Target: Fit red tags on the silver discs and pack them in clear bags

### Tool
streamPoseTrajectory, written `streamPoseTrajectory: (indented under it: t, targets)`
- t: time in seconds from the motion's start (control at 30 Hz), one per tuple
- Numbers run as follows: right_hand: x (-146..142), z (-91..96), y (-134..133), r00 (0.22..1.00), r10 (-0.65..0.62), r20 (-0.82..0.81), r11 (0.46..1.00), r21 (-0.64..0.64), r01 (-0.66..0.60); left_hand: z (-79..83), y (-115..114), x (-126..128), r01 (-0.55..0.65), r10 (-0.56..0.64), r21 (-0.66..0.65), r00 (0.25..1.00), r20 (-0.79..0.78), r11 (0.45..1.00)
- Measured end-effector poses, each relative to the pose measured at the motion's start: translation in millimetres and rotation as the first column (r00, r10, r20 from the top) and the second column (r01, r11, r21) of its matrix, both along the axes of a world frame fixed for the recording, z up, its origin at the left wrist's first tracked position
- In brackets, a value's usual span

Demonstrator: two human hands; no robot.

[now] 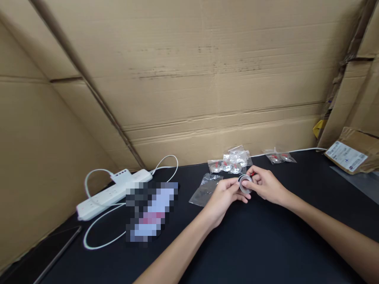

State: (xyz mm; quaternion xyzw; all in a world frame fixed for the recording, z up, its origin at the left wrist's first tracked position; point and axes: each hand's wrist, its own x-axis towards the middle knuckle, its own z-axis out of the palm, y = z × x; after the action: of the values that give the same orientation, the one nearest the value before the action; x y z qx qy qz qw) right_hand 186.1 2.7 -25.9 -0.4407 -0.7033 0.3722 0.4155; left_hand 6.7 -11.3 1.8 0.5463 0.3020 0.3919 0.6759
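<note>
A small round silver part (245, 184) with a ring-shaped rim is held between my two hands above the black tabletop. My left hand (226, 192) grips its left side with the fingers curled behind it. From the right, my right hand (265, 184) presses its thumb on the face of the part. Something small and red (252, 173) shows by the right fingertips; whether it joins the round part I cannot tell. Behind the hands lie several clear bags (227, 165) holding silver round pieces with red bits. Beside my left wrist is a flat clear plastic bag (205, 190).
Two more bagged pieces (281, 157) lie at the back right. A white power strip (114, 195) with looping white cables and a pixelated area are on the left. A dark flat panel (44, 256) sits front left. An opened cardboard box (353, 152) stands right; cardboard walls (207, 79) enclose the table.
</note>
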Motion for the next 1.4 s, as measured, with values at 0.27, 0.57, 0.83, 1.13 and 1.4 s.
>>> streamPoseTrajectory:
  t: [0.27, 0.57, 0.83, 1.13, 1.4]
  targets:
    - [1, 6.4, 3, 0.962, 0.157, -0.224, 0.976, -0.114, -0.186, 1.3, 3, -5, 0.136, -0.119, -0.074, 0.974, 0.192, 0.988]
    - [-2, 12.7, -2, 0.946, 0.190, -0.264, 0.963, -0.138, -0.232, -0.5, 2, -9, 0.196, -0.169, -0.123, 0.965, 0.200, 0.973]
    - [-4, 22.7, -12, 0.996, 0.075, -0.038, 0.981, 0.185, -0.067, 6.2, 7, -12, 0.044, -0.038, -0.082, 0.997, 0.073, 0.996]
    - [-5, 30.4, -14, 0.994, 0.090, 0.067, 0.915, 0.388, -0.109, 4.9, 4, -7, -0.102, 0.102, -0.014, 0.994, 0.044, 0.995]
    - [-5, 23.1, -6, 0.983, 0.068, -0.172, 0.987, 0.156, -0.041, 4.2, 9, -9, -0.183, 0.181, 0.056, 0.983, 0.034, 0.982]
